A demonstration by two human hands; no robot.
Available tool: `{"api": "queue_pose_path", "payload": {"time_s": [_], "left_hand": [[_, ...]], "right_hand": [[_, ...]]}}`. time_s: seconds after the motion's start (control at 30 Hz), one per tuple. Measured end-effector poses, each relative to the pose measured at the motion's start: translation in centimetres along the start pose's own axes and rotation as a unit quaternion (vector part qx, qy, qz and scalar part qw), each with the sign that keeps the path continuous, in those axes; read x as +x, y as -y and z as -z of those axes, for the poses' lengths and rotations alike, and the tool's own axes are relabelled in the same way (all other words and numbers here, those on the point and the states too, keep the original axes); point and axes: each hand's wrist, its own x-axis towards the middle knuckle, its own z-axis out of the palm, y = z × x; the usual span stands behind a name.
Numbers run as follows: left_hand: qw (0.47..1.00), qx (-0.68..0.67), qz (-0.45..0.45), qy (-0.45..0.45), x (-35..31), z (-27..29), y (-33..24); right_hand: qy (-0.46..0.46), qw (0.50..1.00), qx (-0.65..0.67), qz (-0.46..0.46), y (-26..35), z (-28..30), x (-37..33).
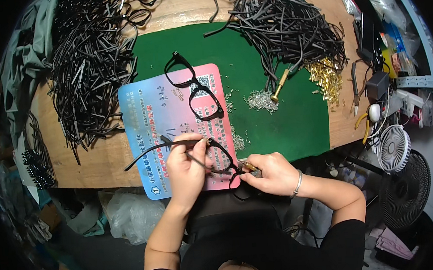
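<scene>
My left hand [187, 166] is closed around a black eyeglass frame [221, 145] at its hinge end, with dark temple arms [145, 154] sticking out to the left. My right hand [272, 175] pinches the same frame near its other end. A small brass-coloured piece [249, 166] shows at the right fingertips, its kind partly hidden. Both hands are over the near edge of a blue and pink printed pad [132, 111]. Farther up the pad lies a second black eyeglass front [195, 83] without temple arms. Small dark parts [162, 96] and metal pieces lie beside it.
On a green mat [291, 129] are a heap of tiny silver screws [264, 101], a brass-handled tool [282, 84] and gold-coloured small parts [326, 79]. Piles of black temple arms [89, 68] flank the mat. Pliers [356, 87] and a white fan [394, 147] stand at the right.
</scene>
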Motion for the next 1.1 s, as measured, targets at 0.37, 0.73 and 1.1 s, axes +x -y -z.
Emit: {"api": "queue_pose_path", "payload": {"time_s": [0.37, 0.73, 1.1], "left_hand": [[0.985, 0.148, -0.091, -0.009, 0.0, -0.7, 1.3], [0.895, 0.359, -0.265, 0.024, 0.5, -0.5, 2.0], [0.904, 0.336, -0.258, 0.065, 0.4, -0.4, 1.9]], "right_hand": [[-0.109, 0.963, -0.189, 0.156, -0.8, 2.6, 0.5], [-0.103, 0.985, -0.066, 0.123, -2.4, 3.8, -0.6], [-0.19, 0.918, -0.315, 0.151, -2.1, 2.4, -0.5]]}}
